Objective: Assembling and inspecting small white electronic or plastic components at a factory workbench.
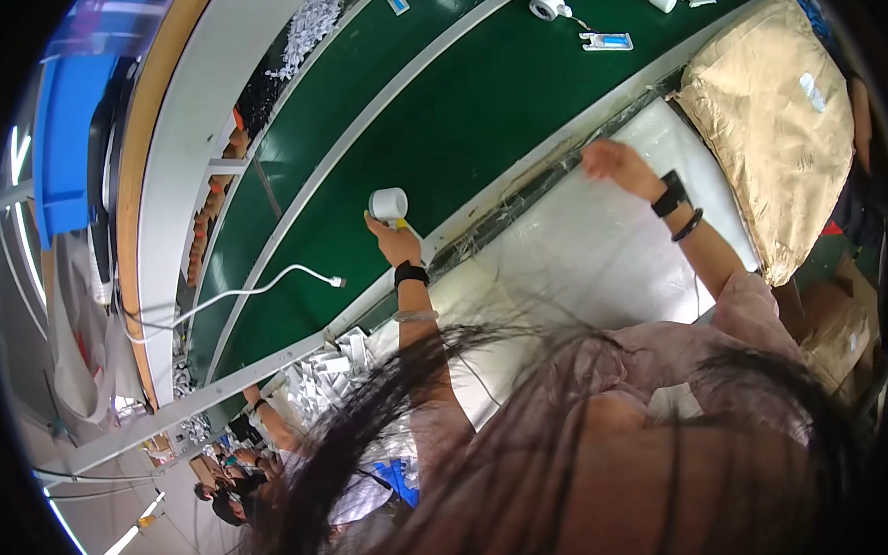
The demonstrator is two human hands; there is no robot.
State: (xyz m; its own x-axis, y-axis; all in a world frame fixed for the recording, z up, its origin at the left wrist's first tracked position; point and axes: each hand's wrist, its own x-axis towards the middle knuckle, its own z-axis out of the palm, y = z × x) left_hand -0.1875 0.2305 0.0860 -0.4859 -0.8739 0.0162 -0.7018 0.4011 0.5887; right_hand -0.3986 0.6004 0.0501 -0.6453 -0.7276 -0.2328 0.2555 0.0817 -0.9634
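Observation:
My left hand (396,243) is closed around a white cylindrical device (389,204) at the near edge of the green conveyor belt (449,131). A bit of yellow shows beside the device, against my fingers. My right hand (614,164) is raised over a work surface covered in clear plastic (582,243), to the right of the belt. Its fingers look curled but are smeared by motion, so whether they hold anything is unclear. Farther along the belt lie another white round device (548,5) and a small white-and-blue piece (607,41) joined to it by a cord.
A large brown paper-wrapped bundle (772,123) stands at right. A white cable (268,283) hangs over the belt at left. Many small white pieces (328,379) are piled near my left forearm. Another person's arm (273,423) reaches in at lower left. A blue bin (72,147) is far left.

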